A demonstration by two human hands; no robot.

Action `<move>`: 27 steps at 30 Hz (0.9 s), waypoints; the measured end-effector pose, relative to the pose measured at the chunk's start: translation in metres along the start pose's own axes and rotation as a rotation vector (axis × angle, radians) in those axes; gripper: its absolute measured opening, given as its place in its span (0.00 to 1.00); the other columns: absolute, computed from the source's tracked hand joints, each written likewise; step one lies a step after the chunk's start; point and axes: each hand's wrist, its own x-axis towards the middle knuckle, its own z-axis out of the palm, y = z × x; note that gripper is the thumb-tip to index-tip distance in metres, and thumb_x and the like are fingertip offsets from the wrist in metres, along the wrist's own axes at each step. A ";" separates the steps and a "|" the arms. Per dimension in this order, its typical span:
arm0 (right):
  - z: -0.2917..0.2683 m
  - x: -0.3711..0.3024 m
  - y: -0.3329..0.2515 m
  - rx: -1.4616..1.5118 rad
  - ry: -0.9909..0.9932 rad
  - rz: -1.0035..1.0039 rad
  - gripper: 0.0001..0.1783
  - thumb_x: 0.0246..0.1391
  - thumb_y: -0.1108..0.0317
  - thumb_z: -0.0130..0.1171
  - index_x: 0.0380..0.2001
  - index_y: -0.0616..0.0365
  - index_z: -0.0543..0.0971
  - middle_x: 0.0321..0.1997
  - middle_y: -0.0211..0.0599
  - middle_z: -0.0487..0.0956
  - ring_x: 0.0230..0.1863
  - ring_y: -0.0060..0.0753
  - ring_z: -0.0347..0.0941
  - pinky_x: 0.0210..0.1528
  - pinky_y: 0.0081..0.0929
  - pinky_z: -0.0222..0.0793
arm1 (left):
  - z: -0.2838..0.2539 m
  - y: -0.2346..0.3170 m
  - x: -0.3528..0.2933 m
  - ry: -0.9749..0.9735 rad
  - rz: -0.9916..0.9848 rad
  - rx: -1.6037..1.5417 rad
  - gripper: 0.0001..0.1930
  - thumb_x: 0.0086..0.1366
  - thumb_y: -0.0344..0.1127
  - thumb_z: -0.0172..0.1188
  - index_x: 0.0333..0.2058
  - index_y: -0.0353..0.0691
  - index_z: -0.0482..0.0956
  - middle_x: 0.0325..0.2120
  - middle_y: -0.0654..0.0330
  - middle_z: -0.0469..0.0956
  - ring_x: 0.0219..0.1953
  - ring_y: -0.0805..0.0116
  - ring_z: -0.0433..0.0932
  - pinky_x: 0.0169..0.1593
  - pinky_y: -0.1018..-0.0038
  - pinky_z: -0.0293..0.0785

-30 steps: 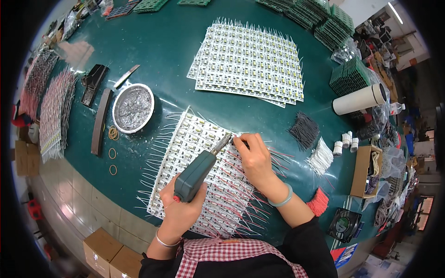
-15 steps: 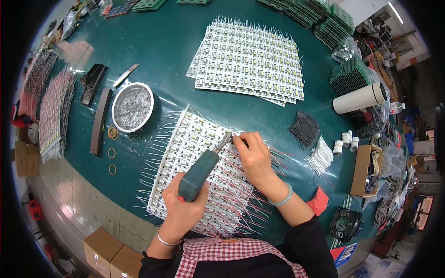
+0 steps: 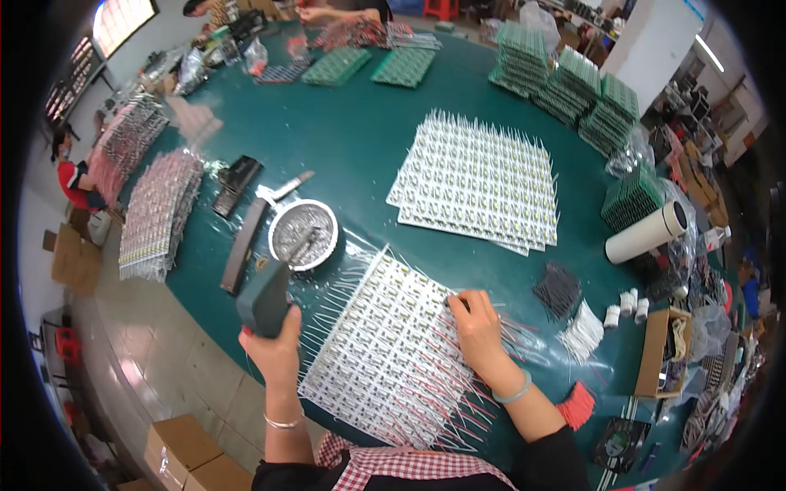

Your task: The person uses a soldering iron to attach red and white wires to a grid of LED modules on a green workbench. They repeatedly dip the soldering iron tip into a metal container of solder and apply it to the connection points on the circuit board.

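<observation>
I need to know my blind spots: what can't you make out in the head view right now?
All in the head view:
- Green tool: its tip is blurred over the bowl; the left hand hides its handle.
- Anything pinched in the right hand: too small, hidden by its grip.
- White panel stack: top sheet covers most of those beneath.
- Co-worker's arm: cut off by the top edge.

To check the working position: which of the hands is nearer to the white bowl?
The left hand. It is below the white bowl in the picture, holding a green tool toward it; the right hand is farther, to the lower right, at the wired white panel.
</observation>
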 end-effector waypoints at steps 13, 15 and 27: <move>0.004 -0.005 0.003 -0.028 0.032 0.012 0.17 0.45 0.81 0.60 0.41 0.63 0.82 0.40 0.43 0.77 0.41 0.46 0.75 0.40 0.39 0.74 | -0.003 0.014 -0.050 -0.239 -0.318 -0.404 0.14 0.55 0.19 0.66 0.42 0.26 0.79 0.30 0.54 0.80 0.19 0.73 0.74 0.22 0.78 0.67; 0.007 -0.007 0.004 -0.021 0.036 0.019 0.16 0.45 0.81 0.60 0.41 0.63 0.82 0.40 0.42 0.77 0.41 0.46 0.75 0.40 0.38 0.74 | -0.010 0.006 -0.048 -0.310 -0.406 -0.492 0.14 0.55 0.19 0.67 0.42 0.26 0.80 0.32 0.53 0.80 0.20 0.72 0.75 0.23 0.76 0.70; 0.005 -0.010 0.002 -0.042 0.029 0.021 0.17 0.43 0.82 0.60 0.40 0.62 0.81 0.40 0.40 0.76 0.43 0.44 0.74 0.39 0.37 0.75 | 0.011 0.005 -0.052 -0.388 -0.567 -0.630 0.15 0.55 0.18 0.66 0.43 0.26 0.79 0.34 0.49 0.82 0.21 0.70 0.76 0.23 0.76 0.71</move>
